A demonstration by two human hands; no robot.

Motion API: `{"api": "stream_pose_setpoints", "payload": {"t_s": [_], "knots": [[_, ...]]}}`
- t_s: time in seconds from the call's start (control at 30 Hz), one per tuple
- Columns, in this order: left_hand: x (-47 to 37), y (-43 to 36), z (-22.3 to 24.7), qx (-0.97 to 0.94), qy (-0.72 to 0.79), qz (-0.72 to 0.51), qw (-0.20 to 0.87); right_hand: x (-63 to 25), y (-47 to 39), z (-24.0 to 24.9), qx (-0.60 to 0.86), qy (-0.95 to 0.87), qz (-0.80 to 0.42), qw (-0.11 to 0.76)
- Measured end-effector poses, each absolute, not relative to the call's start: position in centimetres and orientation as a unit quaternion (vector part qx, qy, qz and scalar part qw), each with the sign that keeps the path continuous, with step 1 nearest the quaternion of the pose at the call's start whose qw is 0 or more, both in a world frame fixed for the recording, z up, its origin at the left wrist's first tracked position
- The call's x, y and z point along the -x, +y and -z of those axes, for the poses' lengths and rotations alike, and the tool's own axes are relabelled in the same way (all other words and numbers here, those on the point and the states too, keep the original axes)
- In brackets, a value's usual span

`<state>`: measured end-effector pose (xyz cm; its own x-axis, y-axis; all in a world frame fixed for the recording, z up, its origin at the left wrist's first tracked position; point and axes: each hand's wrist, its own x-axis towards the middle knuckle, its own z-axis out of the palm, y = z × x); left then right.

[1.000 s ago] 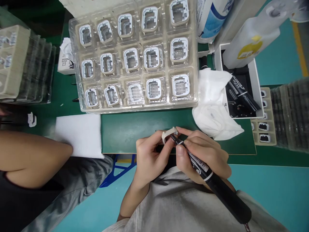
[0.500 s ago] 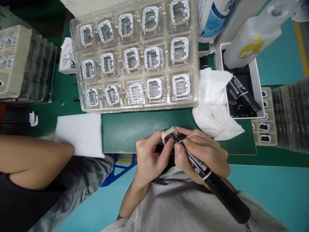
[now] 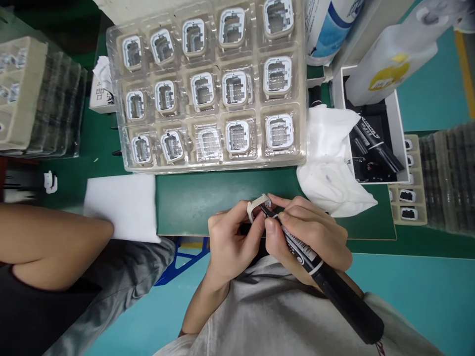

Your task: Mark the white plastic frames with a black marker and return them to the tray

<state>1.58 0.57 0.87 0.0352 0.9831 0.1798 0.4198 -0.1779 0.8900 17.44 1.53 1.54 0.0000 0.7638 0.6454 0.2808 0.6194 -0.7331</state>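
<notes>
Between the fingertips of my left hand is a small beige frame part, tilted up so that its hollow inner side faces right. My right hand grips a black marker pen near its front end. Its dark tip reaches into the frame's inner edge; whether it touches the surface is hidden by my fingers. The pen's thick back end slants down towards my lap. Beyond my hands, a clear plastic tray carries several similar white-and-beige frames in its pockets.
At right, a white box holds a marker and a spray bottle; crumpled white cloth lies beside it. Stacked trays stand far right, others far left. Another person's arm rests near a white pad.
Both hands, with the frame part and the marker pen, have shifted very slightly left in view. The grip on each looks the same.
</notes>
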Motion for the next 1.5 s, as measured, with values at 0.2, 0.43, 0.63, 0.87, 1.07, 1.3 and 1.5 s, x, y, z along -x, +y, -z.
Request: {"api": "stream_pose_setpoints", "payload": {"t_s": [0.2,0.43,0.63,0.87,1.07,1.3,1.5], "knots": [[-1.5,0.6,-0.9,-0.636,0.548,-0.427,0.336,-16.9,2.0,-1.1,0.377,-0.678,-0.162,0.61],[-1.6,0.4,-0.9,-0.59,0.55,-0.448,0.385,-17.0,1.5,-1.2,0.383,-0.67,-0.183,0.609],[-1.3,0.7,-1.3,-0.495,0.548,-0.46,0.493,-17.5,1.1,-1.8,0.364,-0.661,-0.218,0.619],[-0.5,1.4,-1.3,-0.478,0.517,-0.469,0.533,-16.6,1.4,-0.9,0.355,-0.641,-0.17,0.659],[-0.8,1.0,-1.0,-0.504,0.52,-0.471,0.504,-17.6,1.4,-1.2,0.36,-0.694,-0.186,0.595],[-1.3,0.7,-1.0,-0.567,0.537,-0.452,0.431,-17.9,1.3,-1.6,0.375,-0.709,-0.179,0.57],[-1.4,0.6,-0.9,-0.598,0.544,-0.442,0.388,-17.6,1.4,-1.3,0.374,-0.699,-0.172,0.584]]}}
